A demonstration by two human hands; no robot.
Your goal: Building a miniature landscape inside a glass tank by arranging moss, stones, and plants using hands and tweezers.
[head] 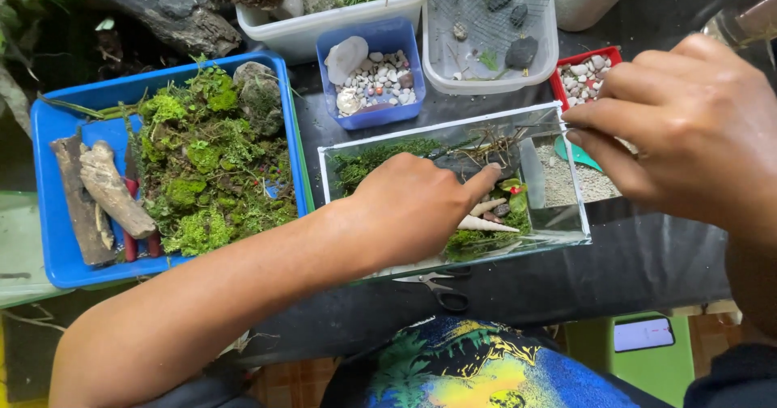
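Note:
A glass tank (453,125) stands in the middle of a dark table. It holds moss (372,159), pale sand (566,183), a dark stone (469,165) with dry twigs, and a white spiral shell (486,224). My left hand (413,206) reaches into the tank. Its fingers are curled and the forefinger is stretched out onto the dark stone. Nothing shows in its grip. My right hand (688,125) is at the tank's far right corner, with thumb and forefinger pinched on the glass rim.
A blue tray (48,181) at left holds moss (210,173) and wood pieces (109,189). Behind the tank are a small blue tub of pebbles (380,116), a white mesh-lined tub (490,80) and a red tub of pebbles (558,80). Scissors (443,293) lie before the tank.

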